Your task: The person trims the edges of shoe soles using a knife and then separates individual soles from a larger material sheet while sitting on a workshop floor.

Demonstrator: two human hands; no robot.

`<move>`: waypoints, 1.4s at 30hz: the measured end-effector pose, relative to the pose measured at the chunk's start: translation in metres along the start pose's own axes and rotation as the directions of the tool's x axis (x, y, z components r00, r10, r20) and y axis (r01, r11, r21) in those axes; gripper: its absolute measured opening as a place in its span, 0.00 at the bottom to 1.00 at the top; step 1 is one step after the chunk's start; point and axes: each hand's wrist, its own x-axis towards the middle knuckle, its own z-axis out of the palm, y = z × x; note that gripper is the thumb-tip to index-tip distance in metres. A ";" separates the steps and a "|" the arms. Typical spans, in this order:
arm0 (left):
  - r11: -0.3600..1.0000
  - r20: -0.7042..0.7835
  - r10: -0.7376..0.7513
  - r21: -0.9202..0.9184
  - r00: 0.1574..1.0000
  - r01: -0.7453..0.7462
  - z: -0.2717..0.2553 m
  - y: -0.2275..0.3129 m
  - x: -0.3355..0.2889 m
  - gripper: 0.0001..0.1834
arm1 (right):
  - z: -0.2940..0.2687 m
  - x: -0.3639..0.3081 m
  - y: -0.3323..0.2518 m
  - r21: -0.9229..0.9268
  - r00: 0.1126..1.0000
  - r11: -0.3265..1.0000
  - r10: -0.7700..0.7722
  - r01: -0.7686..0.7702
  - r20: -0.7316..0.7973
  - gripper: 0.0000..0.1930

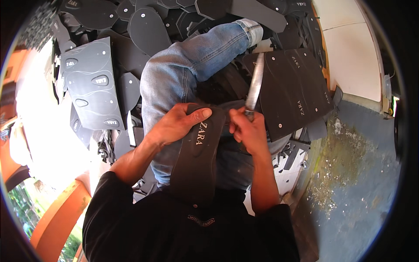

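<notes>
A black foam sandal sole (194, 161) with pale lettering lies along my lap, its far end between the fingers and thumb of my left hand (176, 124). The thumb presses flat on its top face. Just right of that end, my right hand (248, 130) is wrapped round the handle of a knife (256, 83). The long bright blade points up and away, slightly to the right, apart from the sole. Most of the handle is hidden by my fingers.
Cut soles (149, 32) pile up ahead. A printed foam sheet (89, 81) lies left, another dark sheet (297, 94) right. A second blade (131, 129) lies by my left knee. Scraps (294, 159) litter the right side, beside a worn blue-grey floor (353, 174) and a white panel (351, 52).
</notes>
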 end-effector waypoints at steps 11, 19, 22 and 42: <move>0.809 0.069 0.571 -0.221 0.818 -0.545 0.073 -0.015 0.026 0.17 | -0.027 -0.055 -0.041 0.456 0.868 0.805 -0.139 0.379 -0.476 0.11; 0.709 -0.103 0.192 -0.673 0.976 -0.211 0.142 0.000 0.017 0.12 | -0.039 -0.107 0.009 -0.098 0.828 0.966 -0.255 0.238 -0.499 0.18; 0.698 -0.133 0.167 -0.684 0.977 -0.213 0.155 -0.004 0.009 0.13 | -0.066 -0.122 0.046 -0.448 0.773 0.894 -0.288 0.006 -0.565 0.24; 0.869 -0.070 0.068 -0.486 0.995 -0.093 0.127 -0.061 -0.017 0.11 | -0.060 -0.099 0.036 -0.692 0.950 0.721 -0.238 0.032 -0.203 0.15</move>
